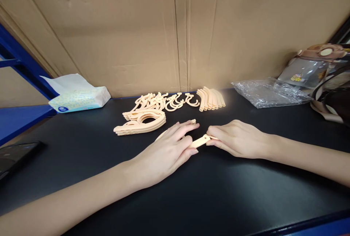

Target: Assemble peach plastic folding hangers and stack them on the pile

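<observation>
My left hand [166, 152] is closed around a cream plastic piece [200, 141], whose end with a small hole sticks out to the right past the thumb. At that end my right hand [236, 139] pinches a thin cream part [214, 138], mostly hidden by the fingers. Behind my left hand lies a stack of cream hanger bodies [140, 128]. Farther back are a loose pile of cream hooks [175, 102] and a row of curved cream arms [210, 98].
A tissue pack [80, 99] sits at the back left, and a dark phone [18, 157] at the left edge. Clear plastic bags [273, 92] lie at the back right beside a transparent bottle [303, 70]. Cardboard [136, 32] stands behind the black table [207, 196].
</observation>
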A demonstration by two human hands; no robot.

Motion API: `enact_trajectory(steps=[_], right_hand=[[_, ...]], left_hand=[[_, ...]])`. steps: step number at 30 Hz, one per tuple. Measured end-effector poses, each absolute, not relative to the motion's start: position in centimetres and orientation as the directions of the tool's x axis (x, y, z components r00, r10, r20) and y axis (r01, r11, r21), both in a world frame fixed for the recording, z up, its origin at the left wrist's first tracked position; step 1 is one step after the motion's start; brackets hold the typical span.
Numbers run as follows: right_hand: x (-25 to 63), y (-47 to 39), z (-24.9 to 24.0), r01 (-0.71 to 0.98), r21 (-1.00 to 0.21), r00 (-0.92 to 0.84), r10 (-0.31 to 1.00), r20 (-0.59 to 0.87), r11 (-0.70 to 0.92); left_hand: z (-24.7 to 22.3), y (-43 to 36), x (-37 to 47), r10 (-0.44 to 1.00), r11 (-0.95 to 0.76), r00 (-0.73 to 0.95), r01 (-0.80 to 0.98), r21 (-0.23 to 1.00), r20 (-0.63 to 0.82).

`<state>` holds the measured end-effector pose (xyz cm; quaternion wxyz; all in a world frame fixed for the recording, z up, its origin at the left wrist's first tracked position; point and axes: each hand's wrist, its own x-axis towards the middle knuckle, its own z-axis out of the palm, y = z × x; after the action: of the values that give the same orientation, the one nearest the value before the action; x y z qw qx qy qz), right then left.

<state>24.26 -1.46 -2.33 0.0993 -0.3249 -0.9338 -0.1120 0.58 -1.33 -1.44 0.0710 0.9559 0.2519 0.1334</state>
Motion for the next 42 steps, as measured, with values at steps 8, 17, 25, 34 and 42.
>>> enact_trajectory(steps=[8,17,25,34,42], right_hand=[[24.3,-1.3,-2.4,0.567,0.352,-0.817,0.455,0.354,0.744],[24.8,-1.1,-2.0,0.447,0.438,-0.879,0.294,0.375,0.780],[24.0,-3.1,-1.4,0.348,0.203,-0.900,0.265,0.346,0.915],[23.6,-4.3,-0.7,0.326,0.007,-0.918,0.315,0.242,0.945],[23.5,-3.7,-0.6,0.337,-0.153,-0.888,0.367,0.278,0.929]], left_hand=[[-1.6,-1.1,0.4,0.479,-0.876,0.842,0.441,0.196,0.249],[-1.3,-1.2,0.2,0.574,-0.795,0.792,0.480,0.372,0.206],[-1.6,-0.5,0.1,0.688,-0.678,0.700,0.527,0.513,0.190],[-2.2,-0.1,-0.1,0.761,-0.609,0.591,0.509,0.608,0.267],[-2.1,-0.1,0.0,0.777,-0.601,0.590,0.595,0.533,0.219]])
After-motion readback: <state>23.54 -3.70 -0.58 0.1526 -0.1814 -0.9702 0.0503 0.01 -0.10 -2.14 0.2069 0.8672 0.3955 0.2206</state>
